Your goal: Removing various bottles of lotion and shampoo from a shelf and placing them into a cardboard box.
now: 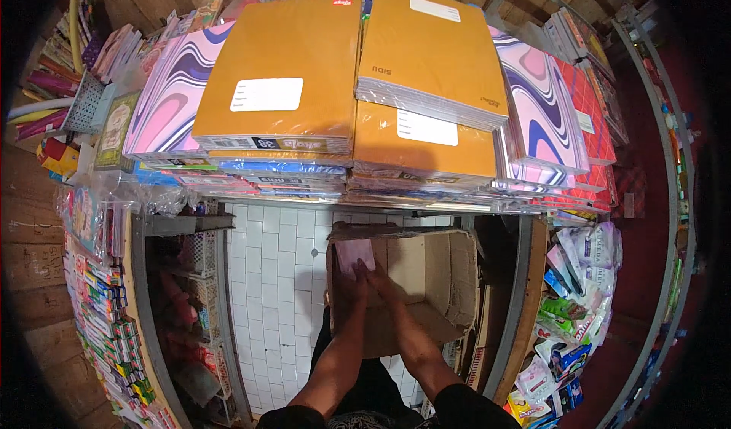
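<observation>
An open cardboard box (445, 280) stands below the shelf's front edge, with both my arms reaching into it. In its left part, against the side wall, is a small pale pink rectangular pack (355, 255). My left hand (350, 286) is closed at the pack's lower edge, partly in shadow. Close beside it, my right hand (378, 278) has its fingers pressed to the same edge. The fingertips are small and partly hidden by the pack. Beyond the hands, the visible inside of the box is bare brown cardboard.
Stacks of plastic-wrapped orange-brown notebooks (285, 71) cover the shelf ahead, flanked by pink and purple swirl-patterned books (179, 94). Side shelves hold small boxed goods (95, 322) at left and bright packets (563, 330) at right. White tiles (270, 299) cover the floor.
</observation>
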A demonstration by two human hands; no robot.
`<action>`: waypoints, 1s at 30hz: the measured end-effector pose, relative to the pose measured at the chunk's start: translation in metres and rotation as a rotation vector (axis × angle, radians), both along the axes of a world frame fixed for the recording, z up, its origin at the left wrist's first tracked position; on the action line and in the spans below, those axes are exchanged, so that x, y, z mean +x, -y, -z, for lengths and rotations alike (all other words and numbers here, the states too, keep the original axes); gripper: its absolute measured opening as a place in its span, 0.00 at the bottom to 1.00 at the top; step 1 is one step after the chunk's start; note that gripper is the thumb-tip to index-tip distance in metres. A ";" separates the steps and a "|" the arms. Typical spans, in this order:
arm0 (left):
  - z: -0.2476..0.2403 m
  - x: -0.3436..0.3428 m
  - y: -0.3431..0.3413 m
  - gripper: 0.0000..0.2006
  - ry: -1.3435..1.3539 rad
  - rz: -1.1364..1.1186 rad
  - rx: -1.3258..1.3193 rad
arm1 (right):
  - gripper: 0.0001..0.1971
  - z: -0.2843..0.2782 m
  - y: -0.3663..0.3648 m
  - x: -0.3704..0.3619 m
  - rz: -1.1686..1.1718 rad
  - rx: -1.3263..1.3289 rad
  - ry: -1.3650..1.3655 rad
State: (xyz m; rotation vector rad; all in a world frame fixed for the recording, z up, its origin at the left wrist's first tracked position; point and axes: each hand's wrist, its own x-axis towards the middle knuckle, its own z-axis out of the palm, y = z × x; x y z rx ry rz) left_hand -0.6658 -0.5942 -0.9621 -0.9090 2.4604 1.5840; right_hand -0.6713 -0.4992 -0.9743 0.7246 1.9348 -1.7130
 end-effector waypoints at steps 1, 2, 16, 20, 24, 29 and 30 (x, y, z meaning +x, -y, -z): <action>0.006 0.001 0.006 0.29 0.100 0.030 -0.003 | 0.33 -0.010 0.000 -0.003 0.025 -0.048 0.012; 0.013 0.003 0.012 0.30 0.203 0.062 -0.006 | 0.33 -0.019 -0.002 -0.005 0.025 -0.048 0.020; 0.037 0.017 0.005 0.33 0.408 0.136 0.097 | 0.44 -0.048 -0.072 0.011 0.403 -0.099 0.385; 0.041 0.005 0.003 0.34 0.398 0.155 0.145 | 0.43 -0.029 -0.091 0.022 0.406 -0.174 0.321; 0.043 0.020 -0.005 0.34 0.372 0.163 0.183 | 0.40 -0.011 -0.095 0.028 0.479 -0.175 0.442; 0.055 0.022 0.028 0.35 0.369 0.113 0.158 | 0.38 -0.039 -0.041 0.013 0.459 -0.262 0.512; 0.052 0.015 0.011 0.35 0.366 0.142 0.192 | 0.38 -0.023 -0.060 0.025 0.489 -0.238 0.499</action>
